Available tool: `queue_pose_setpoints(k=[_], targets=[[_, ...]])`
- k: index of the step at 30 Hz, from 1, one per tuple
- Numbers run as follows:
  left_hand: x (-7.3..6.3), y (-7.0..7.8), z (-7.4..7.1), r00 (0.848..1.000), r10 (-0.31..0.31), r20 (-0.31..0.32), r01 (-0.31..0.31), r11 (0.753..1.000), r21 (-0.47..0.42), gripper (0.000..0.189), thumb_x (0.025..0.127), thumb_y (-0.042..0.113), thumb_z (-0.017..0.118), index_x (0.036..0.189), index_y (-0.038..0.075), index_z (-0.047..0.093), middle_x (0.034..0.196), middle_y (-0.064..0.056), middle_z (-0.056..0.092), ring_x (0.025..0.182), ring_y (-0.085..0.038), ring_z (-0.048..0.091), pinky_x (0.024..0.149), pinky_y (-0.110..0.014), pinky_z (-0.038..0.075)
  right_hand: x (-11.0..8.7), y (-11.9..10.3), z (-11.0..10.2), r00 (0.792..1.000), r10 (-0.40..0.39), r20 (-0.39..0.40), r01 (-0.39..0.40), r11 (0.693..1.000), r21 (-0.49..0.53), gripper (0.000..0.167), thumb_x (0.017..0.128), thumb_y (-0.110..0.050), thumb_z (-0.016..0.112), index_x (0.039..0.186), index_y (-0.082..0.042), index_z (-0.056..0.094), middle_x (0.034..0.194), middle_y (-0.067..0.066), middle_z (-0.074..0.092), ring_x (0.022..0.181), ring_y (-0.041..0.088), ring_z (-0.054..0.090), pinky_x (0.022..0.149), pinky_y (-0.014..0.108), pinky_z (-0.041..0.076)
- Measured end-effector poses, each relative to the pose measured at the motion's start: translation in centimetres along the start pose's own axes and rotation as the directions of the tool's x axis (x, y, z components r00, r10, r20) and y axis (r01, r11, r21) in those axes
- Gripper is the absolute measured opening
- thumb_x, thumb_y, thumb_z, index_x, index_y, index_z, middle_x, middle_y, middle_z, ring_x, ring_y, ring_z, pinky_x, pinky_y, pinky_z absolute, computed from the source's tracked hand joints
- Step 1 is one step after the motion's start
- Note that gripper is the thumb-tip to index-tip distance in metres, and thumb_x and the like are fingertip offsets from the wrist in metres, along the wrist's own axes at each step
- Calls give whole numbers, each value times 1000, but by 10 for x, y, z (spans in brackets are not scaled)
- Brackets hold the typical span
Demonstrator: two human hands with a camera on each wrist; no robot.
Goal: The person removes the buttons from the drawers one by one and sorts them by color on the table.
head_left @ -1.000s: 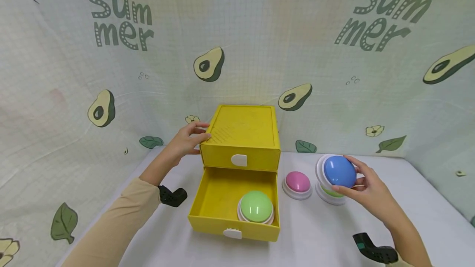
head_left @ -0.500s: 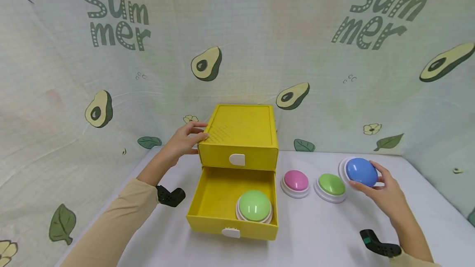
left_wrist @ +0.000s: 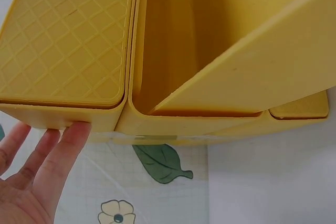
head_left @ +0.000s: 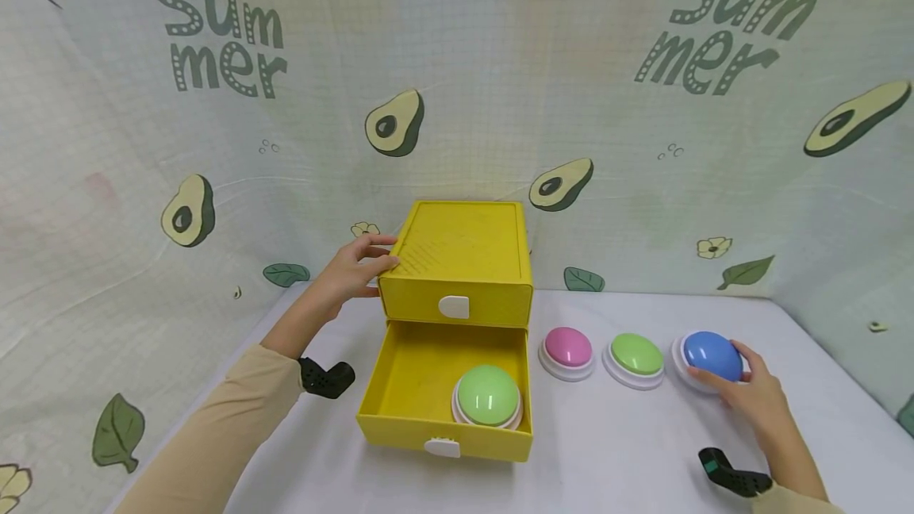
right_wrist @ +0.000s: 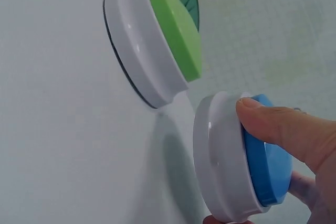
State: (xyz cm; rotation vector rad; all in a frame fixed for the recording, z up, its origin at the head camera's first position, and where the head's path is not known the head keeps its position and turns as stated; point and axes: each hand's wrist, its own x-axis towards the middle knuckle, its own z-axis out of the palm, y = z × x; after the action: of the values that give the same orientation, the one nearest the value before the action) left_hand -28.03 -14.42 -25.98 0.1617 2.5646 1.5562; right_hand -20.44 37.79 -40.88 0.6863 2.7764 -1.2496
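At the right of the head view my right hand [head_left: 762,399] grips a blue push button [head_left: 712,355] with a white base, thumb on the near side and fingers round the far side. The right wrist view shows this button [right_wrist: 223,156] close over the table, with the thumb at the base's upper edge. A yellow drawer box [head_left: 467,236] stands in the middle, its lower drawer [head_left: 400,427] pulled out. Inside that drawer sits a light green button [head_left: 489,395]. My left hand [head_left: 350,270] rests against the box's left side, fingers extended along the upper part.
Left of the blue button, a green button [head_left: 638,354] and a pink button [head_left: 568,347] stand in a row on the white table [head_left: 607,450]. A patterned cloth [head_left: 485,62] rises behind the table. The upper drawer [head_left: 414,300] is closed.
My right hand has carried the blue button rightward and down, from in front of the green button to the right end of the row. The left hand keeps its place on the box.
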Motion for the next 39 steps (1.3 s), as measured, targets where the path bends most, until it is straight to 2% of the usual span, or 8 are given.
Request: queue_pose_setpoints(k=[6, 9, 11, 13, 18, 25, 39], targets=[[0, 0, 0, 1000, 4, -2, -4, 1000, 0, 47, 94, 28, 53, 137, 19, 39, 139, -13, 39, 120, -35, 48, 92, -49, 49, -2, 2, 3, 1000, 24, -17, -24, 1000, 17, 104, 84, -52, 59, 147, -1, -7, 130, 41, 24, 102, 46, 46, 75, 44, 50], [0, -1, 0, 1000, 5, -1, -5, 1000, 1, 47, 94, 28, 53, 137, 19, 39, 139, -13, 39, 120, -35, 49, 92, -50, 49, 0, 6, 4, 999, 13, -31, -13, 1000, 20, 106, 83, -52, 60, 147, 0, -6, 129, 41, 25, 100, 46, 48, 68, 36, 51], [0, -1, 0, 1000, 6, -1, -6, 1000, 3, 47, 94, 28, 53, 137, 19, 39, 139, -13, 39, 120, -35, 49, 92, -49, 49, 0, 8, 5, 999, 0, -43, 1, 1000, 20, 106, 83, -52, 61, 146, 1, -5, 129, 42, 26, 101, 47, 47, 66, 34, 52], [1, -1, 0, 1000, 3, -1, -3, 1000, 3, 47, 94, 28, 53, 137, 19, 39, 139, -12, 39, 120, -35, 48, 92, -49, 49, 0, 9, 6, 998, -8, -61, 9, 1000, 13, 105, 83, -50, 62, 146, 2, -4, 128, 42, 26, 103, 49, 45, 67, 36, 53], [2, -1, 0, 1000, 0, 1, 0, 1000, 2, 47, 94, 28, 53, 137, 19, 39, 139, -12, 39, 121, -35, 48, 92, -49, 49, 1, 9, 8, 996, -10, -92, 9, 1000, -3, 104, 83, -48, 63, 147, 2, -2, 129, 43, 26, 107, 50, 39, 76, 48, 51], [1, -1, 0, 1000, -2, 1, 2, 1000, 1, 47, 94, 29, 53, 138, 19, 39, 139, -13, 39, 121, -35, 48, 92, -50, 49, 1, 6, 8, 995, -15, -97, 11, 999, -41, 102, 83, -48, 62, 146, 3, -1, 130, 44, 22, 113, 53, 31, 90, 64, 38], [1, -1, -1, 1000, 6, 3, -6, 1000, 9, 48, 94, 30, 53, 138, 19, 38, 139, -12, 39, 120, -34, 48, 93, -49, 49, 2, 5, 5, 998, -6, -65, 0, 997, -80, 103, 84, -52, 59, 145, 5, -1, 128, 43, 24, 114, 54, 31, 92, 66, 35]])
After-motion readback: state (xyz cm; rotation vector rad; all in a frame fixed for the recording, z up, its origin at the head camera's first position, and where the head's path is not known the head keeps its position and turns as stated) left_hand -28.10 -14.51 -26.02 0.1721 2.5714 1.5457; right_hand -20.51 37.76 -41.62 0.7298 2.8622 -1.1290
